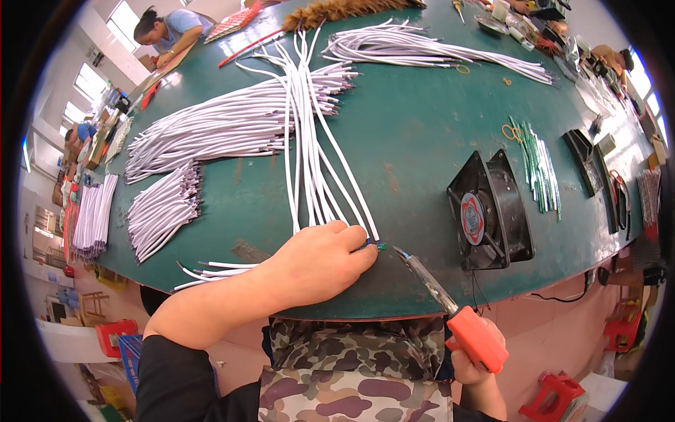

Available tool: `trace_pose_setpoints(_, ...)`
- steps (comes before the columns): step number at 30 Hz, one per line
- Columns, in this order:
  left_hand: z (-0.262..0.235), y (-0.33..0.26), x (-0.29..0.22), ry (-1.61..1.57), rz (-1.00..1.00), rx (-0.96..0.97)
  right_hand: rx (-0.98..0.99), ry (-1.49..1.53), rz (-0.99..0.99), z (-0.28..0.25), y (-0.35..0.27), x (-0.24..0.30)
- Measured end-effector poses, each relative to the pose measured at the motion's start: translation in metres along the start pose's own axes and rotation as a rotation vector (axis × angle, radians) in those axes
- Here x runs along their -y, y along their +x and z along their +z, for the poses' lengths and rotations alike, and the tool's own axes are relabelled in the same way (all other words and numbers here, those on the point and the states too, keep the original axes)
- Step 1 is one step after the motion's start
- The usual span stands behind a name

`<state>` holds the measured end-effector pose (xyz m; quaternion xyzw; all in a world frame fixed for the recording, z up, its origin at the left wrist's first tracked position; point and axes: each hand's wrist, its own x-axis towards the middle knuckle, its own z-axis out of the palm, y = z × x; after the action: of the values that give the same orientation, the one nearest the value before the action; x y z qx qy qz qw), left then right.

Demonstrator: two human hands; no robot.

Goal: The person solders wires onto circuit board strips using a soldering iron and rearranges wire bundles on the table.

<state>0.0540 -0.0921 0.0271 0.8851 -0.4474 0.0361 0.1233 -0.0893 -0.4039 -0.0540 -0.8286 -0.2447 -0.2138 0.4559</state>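
My left hand (320, 261) reaches across the front of the table, its thumb and fingers pinched together. A small green piece (382, 247) sticks out just past the fingertips, beside the lower end of a white cable (362, 200); how they are joined is hidden by the fingers. A soldering iron (432, 285) with an orange-red handle is held in my right hand (471, 362), its tip pointing up and left, slightly apart from the green piece. Several long white cables run away from my left hand and lie over a larger bundle of white cables (211, 130).
A black fan (492, 211) stands right of the iron. Beyond it lie thin green strips (538, 165) and dark trays (590, 169). More white cables (165, 211) are grouped at left, others (429, 49) at the far side. A person (172, 35) works across the table.
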Motion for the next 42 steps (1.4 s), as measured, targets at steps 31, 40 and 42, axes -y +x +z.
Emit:
trace_pose_setpoints(31,-0.020,-0.114,-0.012,0.098,-0.242,-0.100,0.068,-0.156,-0.016,-0.002,0.011,0.030)
trace_pose_setpoints(40,-0.022,-0.095,-0.007,0.042,-0.250,0.014,-0.175,-0.041,0.170,-0.005,0.009,0.040)
trace_pose_setpoints(42,-0.026,-0.097,-0.004,0.018,-0.242,0.057,-0.180,-0.130,0.207,-0.024,-0.002,0.037)
